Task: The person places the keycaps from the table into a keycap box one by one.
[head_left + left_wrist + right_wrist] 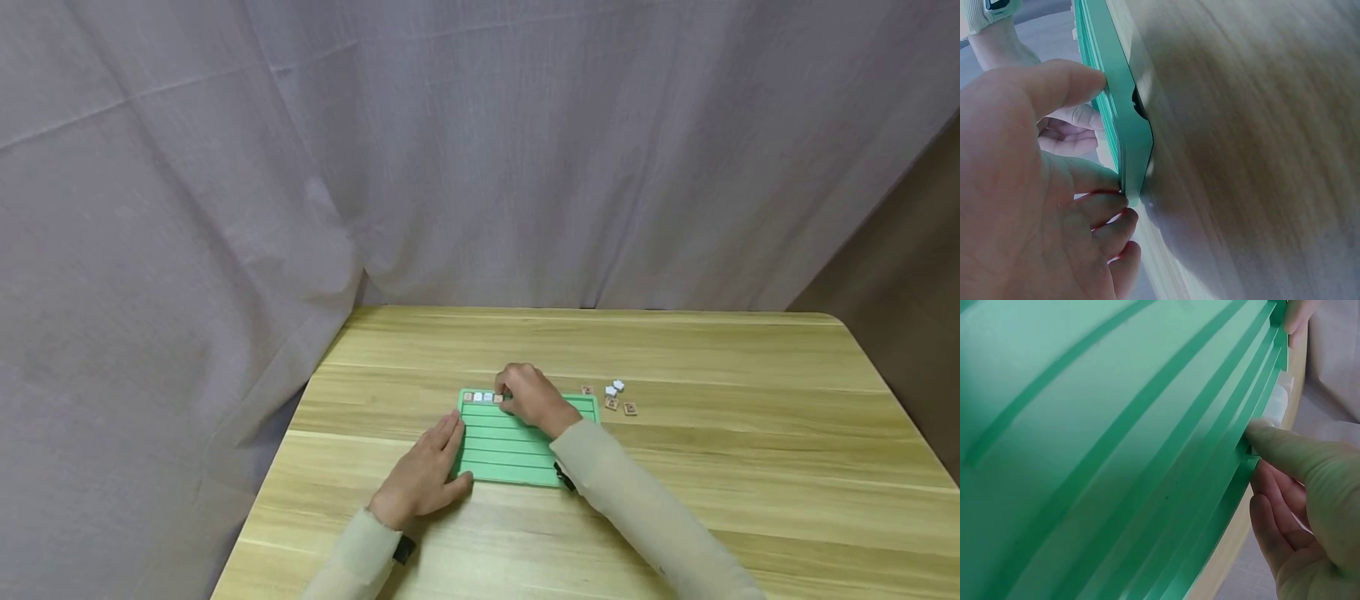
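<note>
A green ridged board (502, 457) lies on the table, with small square tiles (477, 397) lined up from the left end of its far row. At the board's left edge, my left hand (426, 471) rests with fairly straight fingers, its thumb at the near left corner; the left wrist view shows thumb and fingertips touching the board's side (1124, 119). My right hand (531, 396) reaches over the far row and pinches a small tile (498, 399) there. In the right wrist view, the thumb (1272, 439) and curled fingers mostly hide that tile.
Right of the board lie loose brown square tiles (630, 409) and white pieces (618, 385). Another brown tile (587, 390) sits by the far right corner. A grey curtain (480, 167) hangs behind the wooden table (750, 417).
</note>
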`<state>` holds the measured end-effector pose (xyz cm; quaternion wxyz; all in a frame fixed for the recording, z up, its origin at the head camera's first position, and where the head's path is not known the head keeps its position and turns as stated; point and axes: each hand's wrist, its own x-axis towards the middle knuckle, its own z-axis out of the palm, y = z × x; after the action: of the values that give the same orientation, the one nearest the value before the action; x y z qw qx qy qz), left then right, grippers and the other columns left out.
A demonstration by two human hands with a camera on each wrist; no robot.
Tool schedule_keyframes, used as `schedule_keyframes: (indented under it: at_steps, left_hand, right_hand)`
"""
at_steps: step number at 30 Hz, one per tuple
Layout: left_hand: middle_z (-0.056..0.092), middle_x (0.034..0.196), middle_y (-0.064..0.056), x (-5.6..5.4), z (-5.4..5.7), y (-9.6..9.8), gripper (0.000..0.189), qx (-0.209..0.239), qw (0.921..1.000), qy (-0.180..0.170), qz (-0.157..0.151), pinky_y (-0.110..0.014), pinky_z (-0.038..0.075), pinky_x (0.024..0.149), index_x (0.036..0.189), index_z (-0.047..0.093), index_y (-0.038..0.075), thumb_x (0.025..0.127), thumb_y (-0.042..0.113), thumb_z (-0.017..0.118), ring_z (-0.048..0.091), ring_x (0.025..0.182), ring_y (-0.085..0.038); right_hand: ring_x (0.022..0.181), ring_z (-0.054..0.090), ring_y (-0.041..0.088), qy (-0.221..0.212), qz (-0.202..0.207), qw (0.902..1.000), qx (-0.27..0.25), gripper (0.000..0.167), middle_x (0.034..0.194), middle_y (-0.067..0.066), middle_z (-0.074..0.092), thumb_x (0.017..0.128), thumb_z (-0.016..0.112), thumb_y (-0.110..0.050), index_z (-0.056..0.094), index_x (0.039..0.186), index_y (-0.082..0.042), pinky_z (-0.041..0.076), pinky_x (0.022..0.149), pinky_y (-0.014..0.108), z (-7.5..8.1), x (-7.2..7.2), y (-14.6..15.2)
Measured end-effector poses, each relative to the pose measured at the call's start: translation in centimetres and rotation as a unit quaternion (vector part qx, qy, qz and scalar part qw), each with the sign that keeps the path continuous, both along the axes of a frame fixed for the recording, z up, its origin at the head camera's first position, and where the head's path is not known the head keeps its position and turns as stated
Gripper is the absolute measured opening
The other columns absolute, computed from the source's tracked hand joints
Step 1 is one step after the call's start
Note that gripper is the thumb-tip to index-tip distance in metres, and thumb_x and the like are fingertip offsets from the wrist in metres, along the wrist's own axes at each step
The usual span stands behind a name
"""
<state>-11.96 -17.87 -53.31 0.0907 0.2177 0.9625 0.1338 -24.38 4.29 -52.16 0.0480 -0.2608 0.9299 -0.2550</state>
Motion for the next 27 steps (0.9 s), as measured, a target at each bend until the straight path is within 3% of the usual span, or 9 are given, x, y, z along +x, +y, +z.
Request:
schedule_keyframes:
  at_steps: [8, 15, 27]
  left_hand:
    - [0.025, 0.174, -0.023, 0.0, 0.0, 0.0, 0.082, 0.004, 1.0000, 0.005, -0.006, -0.052, 0.033, 0.131, 0.163, 0.029, -0.008, 0.103, 0.039, 0.058, 0.029, 0.162, -0.038]
    - [0.024, 0.174, -0.023, 0.0, 0.0, -0.2, 0.082, 0.000, 1.0000, 0.003, -0.005, -0.051, 0.032, 0.131, 0.163, 0.028, -0.008, 0.103, 0.040, 0.058, 0.028, 0.162, -0.038]
    - [0.024, 0.174, -0.024, -0.5, -0.2, -0.4, 0.082, 0.009, 0.9999, 0.006, -0.004, -0.051, 0.032, 0.131, 0.163, 0.029, -0.008, 0.103, 0.039, 0.058, 0.029, 0.161, -0.039]
  right_hand:
    - [0.092, 0.069, 0.017, -0.015, 0.013, 0.9998, -0.002, 0.015, 0.101, 0.007, 0.076, 0.085, 0.087, -0.005, 0.081, 0.098, -0.007, 0.063, 0.079, 0.031, 0.3, -0.1, 0.4]
    - [0.106, 0.075, 0.024, -0.025, 0.022, 0.9994, -0.011, 0.024, 0.115, 0.011, 0.078, 0.089, 0.082, -0.002, 0.080, 0.113, -0.004, 0.065, 0.090, 0.035, 1.6, -0.2, 1.7]
    - [0.110, 0.075, 0.029, 0.033, 0.049, 0.9974, 0.041, 0.029, 0.120, 0.016, 0.078, 0.091, 0.081, -0.004, 0.076, 0.119, 0.000, 0.065, 0.092, 0.040, 5.5, -0.6, 7.0]
